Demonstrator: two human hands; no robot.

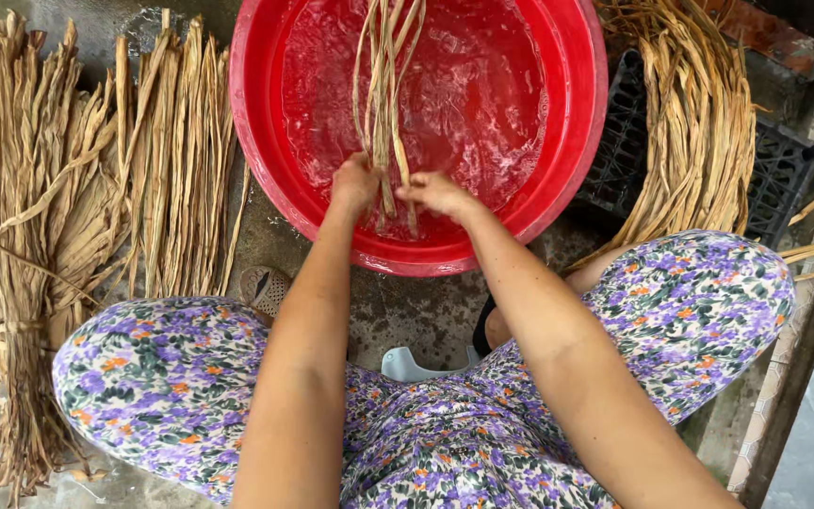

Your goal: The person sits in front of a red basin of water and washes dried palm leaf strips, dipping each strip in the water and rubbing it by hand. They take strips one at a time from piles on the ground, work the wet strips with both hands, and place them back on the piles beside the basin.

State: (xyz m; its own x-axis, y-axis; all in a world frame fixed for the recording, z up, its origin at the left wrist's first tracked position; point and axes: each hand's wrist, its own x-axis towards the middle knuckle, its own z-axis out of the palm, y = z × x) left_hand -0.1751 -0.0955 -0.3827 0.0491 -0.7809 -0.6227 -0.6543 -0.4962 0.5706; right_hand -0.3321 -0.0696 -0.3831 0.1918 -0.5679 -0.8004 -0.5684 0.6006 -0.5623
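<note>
A big red basin (572, 151) of rippling water stands on the ground in front of me. A small bunch of wet straw-coloured fibre strands (385, 75) lies across the water, running away from me. My left hand (354, 182) is closed around the near end of the bunch, over the basin's near side. My right hand (435, 192) pinches the same strands just to the right, fingers together. Both forearms reach forward between my knees, which are covered by floral purple cloth.
Bundles of dry tan strands (68, 217) lie on the wet concrete at the left. Another sheaf (699, 123) drapes over a black plastic crate (784, 170) at the right. A sandalled foot (264, 287) and a white low stool (407, 366) show below the basin.
</note>
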